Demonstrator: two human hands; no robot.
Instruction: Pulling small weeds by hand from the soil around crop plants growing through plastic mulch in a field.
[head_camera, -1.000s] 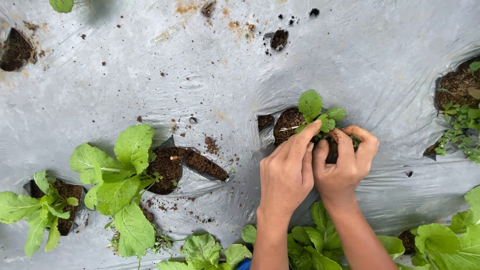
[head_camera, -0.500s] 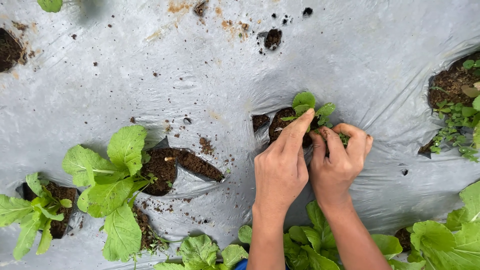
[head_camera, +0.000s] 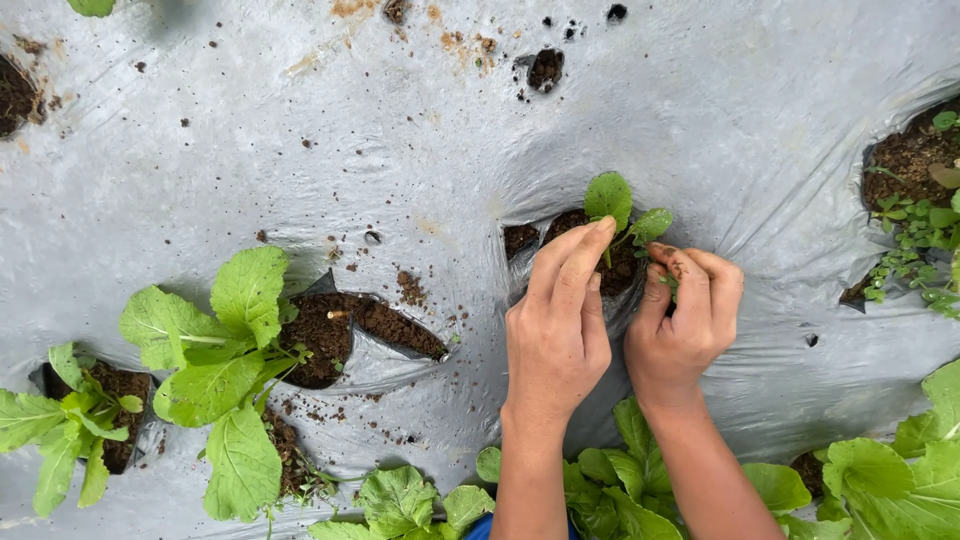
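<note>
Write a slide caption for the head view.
Both hands, left hand and right hand, work at a small seedling in silver mulch film.

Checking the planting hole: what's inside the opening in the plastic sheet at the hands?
Dark soil and a small green seedling. Left hand and right hand cover its base.

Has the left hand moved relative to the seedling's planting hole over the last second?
No. The left hand stays at the planting hole, fingers by the seedling.

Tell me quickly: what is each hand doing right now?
Left hand: open, fingers straight, tips at the seedling in its soil hole.
Right hand: fingers curled beside the seedling; whether it grips anything cannot be told.
</note>
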